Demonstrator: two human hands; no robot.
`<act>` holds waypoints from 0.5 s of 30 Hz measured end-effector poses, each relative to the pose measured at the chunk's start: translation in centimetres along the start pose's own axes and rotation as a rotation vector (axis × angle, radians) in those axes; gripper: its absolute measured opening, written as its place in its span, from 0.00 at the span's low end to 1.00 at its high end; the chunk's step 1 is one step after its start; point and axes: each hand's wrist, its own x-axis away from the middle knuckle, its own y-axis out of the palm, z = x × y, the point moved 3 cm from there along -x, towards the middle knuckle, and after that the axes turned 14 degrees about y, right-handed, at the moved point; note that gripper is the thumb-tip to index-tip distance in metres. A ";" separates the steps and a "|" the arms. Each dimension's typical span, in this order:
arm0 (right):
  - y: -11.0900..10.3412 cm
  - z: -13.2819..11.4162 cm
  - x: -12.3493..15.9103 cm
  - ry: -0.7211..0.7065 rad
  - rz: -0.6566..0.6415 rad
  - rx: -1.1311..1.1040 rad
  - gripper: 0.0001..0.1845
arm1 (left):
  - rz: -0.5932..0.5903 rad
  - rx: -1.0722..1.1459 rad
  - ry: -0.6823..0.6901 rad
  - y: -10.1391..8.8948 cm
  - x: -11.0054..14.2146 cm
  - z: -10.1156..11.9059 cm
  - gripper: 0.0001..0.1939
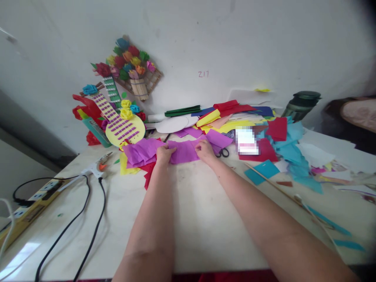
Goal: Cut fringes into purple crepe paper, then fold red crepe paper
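Observation:
A long strip of purple crepe paper [183, 152] stretches across the table in front of me, wrinkled at its left end and folded over at the right. My left hand [163, 154] grips it near the middle, thumb pointing right along the sheet. A short way to the right, my right hand [205, 150] pinches the same strip between thumb and fingers. Black scissor handles [224, 152] stick out beside my right hand. Red paper [149, 172] and yellow paper [127, 166] lie partly under the strip's left end.
On the left are a glue gun [95, 169], its black cord and a power strip [32, 207]. Behind stand a guitar-shaped paper craft [125, 131] and a glue bottle [96, 131]. Coloured paper scraps [289, 143], a wooden stick [270, 182] and a dark bottle [302, 105] are at right.

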 end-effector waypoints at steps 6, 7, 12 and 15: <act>0.3 0.0 0.0 0.046 -0.028 -0.013 0.08 | -0.083 -0.147 0.017 0.1 -0.1 0.2 0.10; 0.3 0.0 0.0 0.047 -0.034 -0.018 0.08 | -0.088 -0.138 0.018 0.2 -0.1 0.4 0.10; 0.4 0.1 -0.1 0.034 -0.044 -0.026 0.05 | -0.115 -0.098 -0.017 0.3 0.1 0.5 0.14; 0.7 0.1 -0.2 0.027 -0.034 -0.012 0.03 | -0.116 -0.106 -0.008 0.2 0.0 0.1 0.16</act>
